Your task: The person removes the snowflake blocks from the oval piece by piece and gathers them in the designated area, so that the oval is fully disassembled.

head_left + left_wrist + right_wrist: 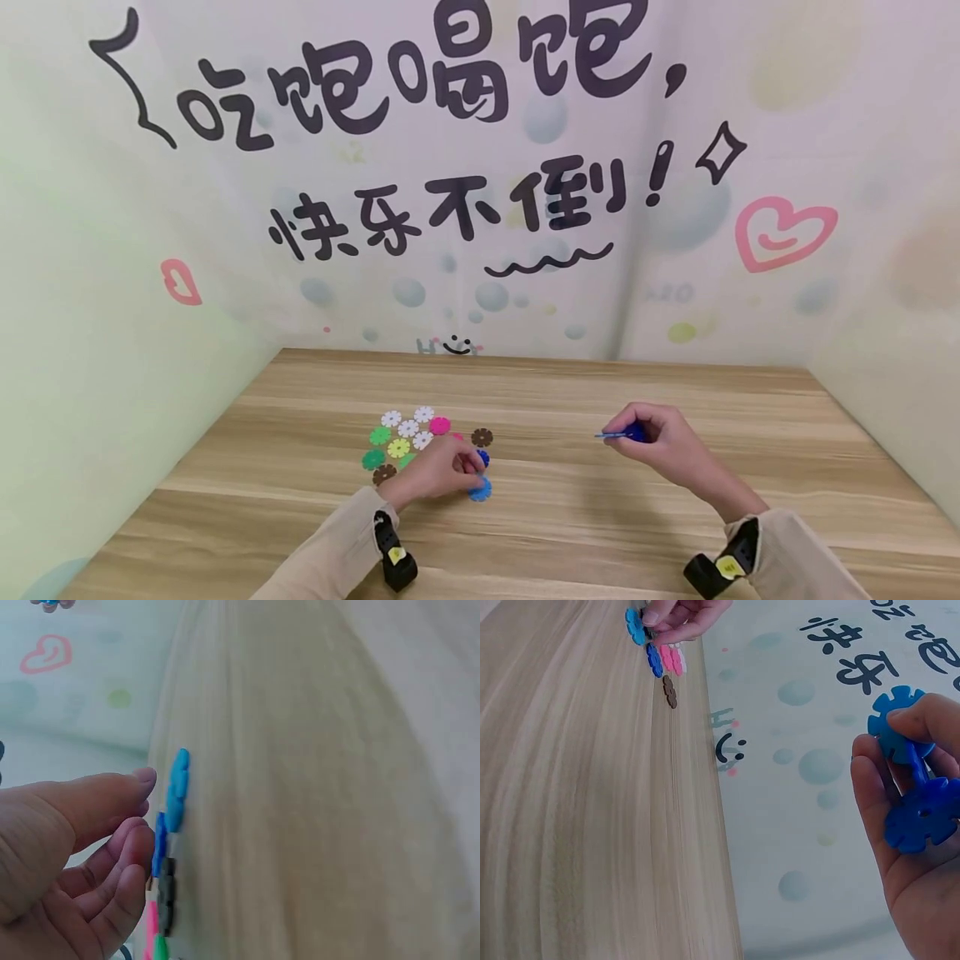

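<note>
Between thumb and fingers, my right hand [663, 437] pinches joined snowflake discs, raised above the table. In the right wrist view a light blue disc [885, 724] and a dark blue disc [922, 817] show in that grip, linked by another blue piece seen edge-on. My left hand [442, 468] is low over the table with bent fingers, its tips beside a loose light blue snowflake disc [480, 490]. The left wrist view shows thumb and fingertips slightly parted, near this light blue disc [178, 791] but not around it. A dark blue disc [483, 458] lies partly behind the left fingers.
Several loose discs lie about the left hand, among them a white disc [408, 428], a yellow disc [398, 448], a green disc [372, 459], a pink disc [440, 426] and a brown disc [482, 437]. A printed wall cloth [525, 308] borders the wooden table [540, 542].
</note>
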{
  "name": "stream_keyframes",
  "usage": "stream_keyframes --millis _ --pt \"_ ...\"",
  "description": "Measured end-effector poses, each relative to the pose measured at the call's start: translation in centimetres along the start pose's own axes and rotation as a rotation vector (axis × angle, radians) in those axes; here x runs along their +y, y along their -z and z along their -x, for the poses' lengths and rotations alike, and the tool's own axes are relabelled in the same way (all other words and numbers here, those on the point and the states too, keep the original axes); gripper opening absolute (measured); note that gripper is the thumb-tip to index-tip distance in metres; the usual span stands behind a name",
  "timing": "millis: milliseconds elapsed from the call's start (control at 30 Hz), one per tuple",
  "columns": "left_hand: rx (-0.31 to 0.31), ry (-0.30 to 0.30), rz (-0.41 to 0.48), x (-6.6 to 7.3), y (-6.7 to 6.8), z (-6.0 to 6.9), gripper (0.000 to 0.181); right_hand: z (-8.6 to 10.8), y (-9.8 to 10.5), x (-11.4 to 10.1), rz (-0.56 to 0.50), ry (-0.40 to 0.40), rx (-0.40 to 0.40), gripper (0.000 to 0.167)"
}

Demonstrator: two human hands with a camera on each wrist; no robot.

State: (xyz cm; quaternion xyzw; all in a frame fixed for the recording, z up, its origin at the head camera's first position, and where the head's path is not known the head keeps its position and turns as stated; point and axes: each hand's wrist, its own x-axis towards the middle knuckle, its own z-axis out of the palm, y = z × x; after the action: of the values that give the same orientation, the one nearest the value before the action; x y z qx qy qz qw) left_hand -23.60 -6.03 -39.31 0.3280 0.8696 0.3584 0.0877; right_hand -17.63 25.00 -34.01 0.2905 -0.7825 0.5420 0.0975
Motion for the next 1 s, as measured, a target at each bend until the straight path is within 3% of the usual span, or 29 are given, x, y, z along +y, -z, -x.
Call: stream_keyframes --millis 233,567,800,1000 --pt "0.028 -0.029 0.053 1.5 0.3 -0.4 0.014 -0.2 -0.7 0.3 -0.018 0.016 -0.024 0.009" --pt "0.220 -0.171 0.226 5.8 -0.3 -1.5 0.011 -0.9 -2.0 0.4 -0.024 0.018 -0.050 0.008" --pt "0.198 -0.243 0.342 10.0 0.1 -1.0 0.016 -1.4 -2.8 0.3 -0.037 0.007 -0.050 0.007" --pt "0.192 -0.247 0.374 11.2 -0.3 -1.0 0.016 -1.6 -3.5 0.4 -0.062 0.026 -0.066 0.007"
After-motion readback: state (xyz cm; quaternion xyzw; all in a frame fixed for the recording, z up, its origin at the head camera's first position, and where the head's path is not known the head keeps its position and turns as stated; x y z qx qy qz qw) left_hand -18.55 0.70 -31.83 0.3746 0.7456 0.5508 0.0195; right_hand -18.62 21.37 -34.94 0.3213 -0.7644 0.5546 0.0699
